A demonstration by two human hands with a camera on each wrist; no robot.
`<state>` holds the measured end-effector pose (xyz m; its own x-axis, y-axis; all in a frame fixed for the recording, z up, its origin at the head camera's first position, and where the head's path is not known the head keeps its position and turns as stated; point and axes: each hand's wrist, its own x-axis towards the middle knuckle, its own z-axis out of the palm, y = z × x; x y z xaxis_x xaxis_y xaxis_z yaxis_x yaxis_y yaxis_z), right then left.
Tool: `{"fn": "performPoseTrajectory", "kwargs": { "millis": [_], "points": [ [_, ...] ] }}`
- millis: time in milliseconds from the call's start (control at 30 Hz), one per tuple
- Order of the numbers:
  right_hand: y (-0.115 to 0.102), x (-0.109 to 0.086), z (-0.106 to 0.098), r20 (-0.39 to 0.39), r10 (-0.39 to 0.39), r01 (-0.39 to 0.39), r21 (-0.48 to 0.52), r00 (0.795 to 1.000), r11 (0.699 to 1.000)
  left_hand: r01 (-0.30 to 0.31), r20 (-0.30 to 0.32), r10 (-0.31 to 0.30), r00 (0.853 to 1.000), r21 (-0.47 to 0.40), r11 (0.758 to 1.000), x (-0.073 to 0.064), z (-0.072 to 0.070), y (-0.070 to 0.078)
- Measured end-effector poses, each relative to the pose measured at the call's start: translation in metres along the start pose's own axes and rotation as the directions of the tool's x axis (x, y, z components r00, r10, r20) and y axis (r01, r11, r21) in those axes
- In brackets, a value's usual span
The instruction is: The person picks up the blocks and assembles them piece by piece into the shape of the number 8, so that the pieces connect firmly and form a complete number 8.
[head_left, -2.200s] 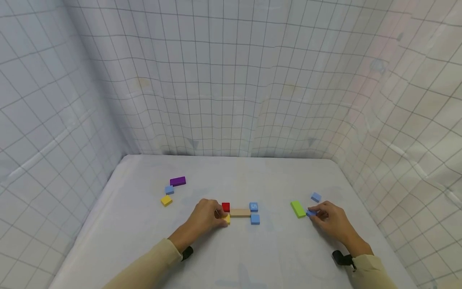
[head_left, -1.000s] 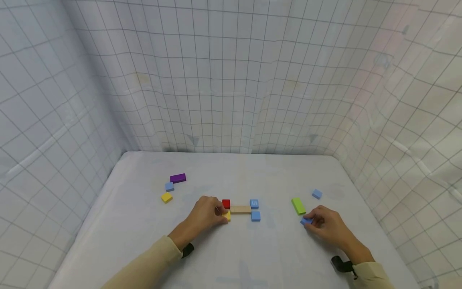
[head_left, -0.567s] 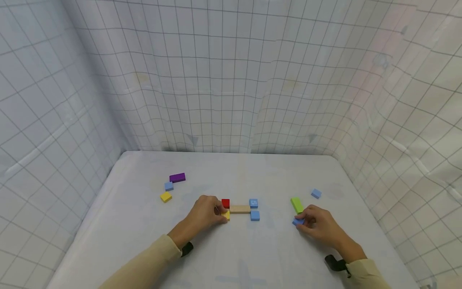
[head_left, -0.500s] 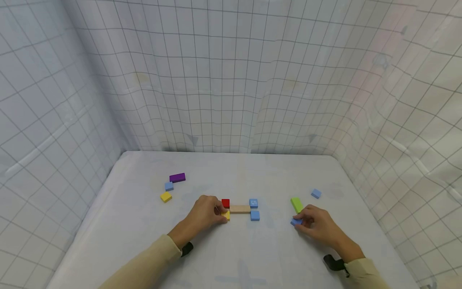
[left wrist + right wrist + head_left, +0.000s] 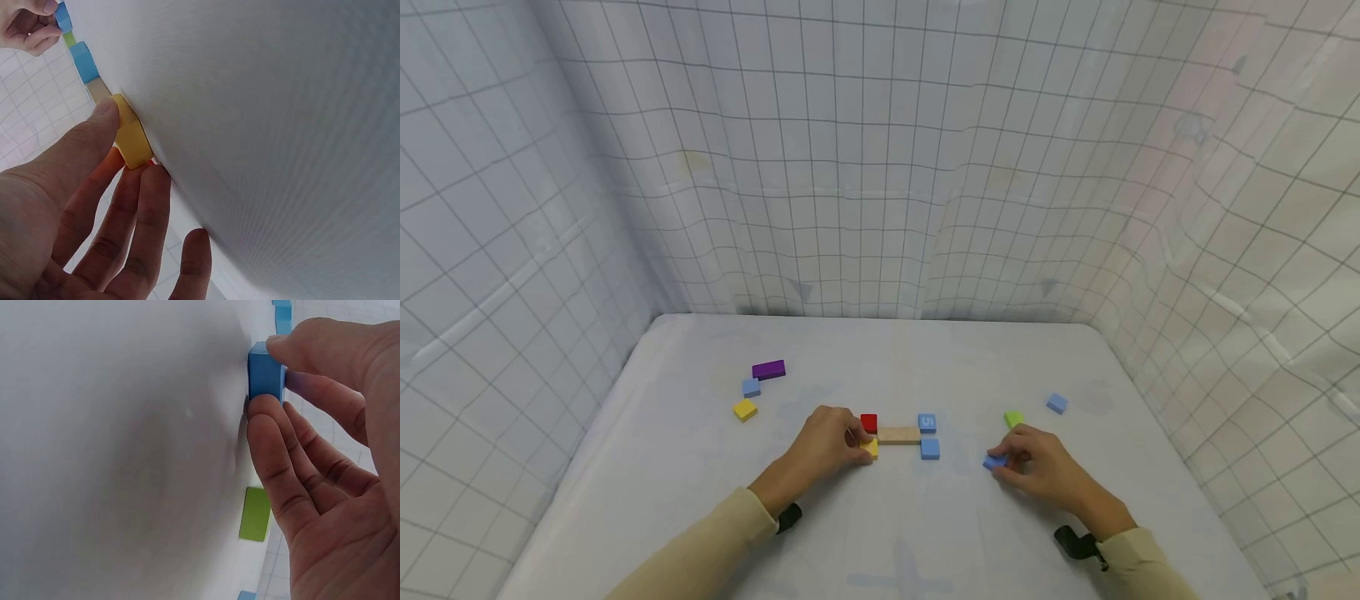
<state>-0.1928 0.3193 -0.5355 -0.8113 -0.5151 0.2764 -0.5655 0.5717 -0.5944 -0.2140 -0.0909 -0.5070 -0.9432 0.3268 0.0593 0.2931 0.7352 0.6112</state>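
Note:
My left hand [image 5: 829,440] pinches a small yellow block [image 5: 132,139] between thumb and fingers, at the left end of a row of blocks. Just behind that block sits a red one [image 5: 868,422]. A tan wooden block [image 5: 898,436] runs right from these two to a pair of blue blocks, the rear one marked 5 [image 5: 927,423] and the front one plain [image 5: 930,449]. Over on the right, my right hand [image 5: 1037,467] pinches another blue block [image 5: 265,372] by its sides, low at the table surface. A green block [image 5: 1013,418] lies behind that hand, partly covered by it.
At the left back lie a purple block [image 5: 768,369], a blue block [image 5: 751,387] and a yellow block [image 5: 745,409]. Another blue block [image 5: 1057,403] lies at the right. The white table [image 5: 700,333] has grid-patterned sheets [image 5: 865,167] rising at its back and sides.
My right hand has moved left and slightly forward of the green block with the blue block in its fingers, toward the row. My left hand has stayed on the yellow block.

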Motion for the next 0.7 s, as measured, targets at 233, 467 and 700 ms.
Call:
{"fn": "performPoseTrajectory", "kwargs": {
  "millis": [233,467,700],
  "points": [
    [-0.005,0.008,0.008,0.016,-0.047,0.047,0.005,0.999,0.999,0.006,0.0,-0.006,1.0,-0.004,1.0,-0.001,0.0,0.001],
    [-0.012,0.016,0.013,0.057,-0.04,0.04,0.0,0.998,0.999,-0.004,-0.007,0.004,1.0,0.003,1.0,-0.001,0.0,0.001],
    [-0.018,0.023,0.018,0.086,-0.058,0.058,0.001,0.995,0.998,0.008,-0.003,-0.008,1.0,0.001,1.0,-0.001,-0.001,0.003]
  ]
}}
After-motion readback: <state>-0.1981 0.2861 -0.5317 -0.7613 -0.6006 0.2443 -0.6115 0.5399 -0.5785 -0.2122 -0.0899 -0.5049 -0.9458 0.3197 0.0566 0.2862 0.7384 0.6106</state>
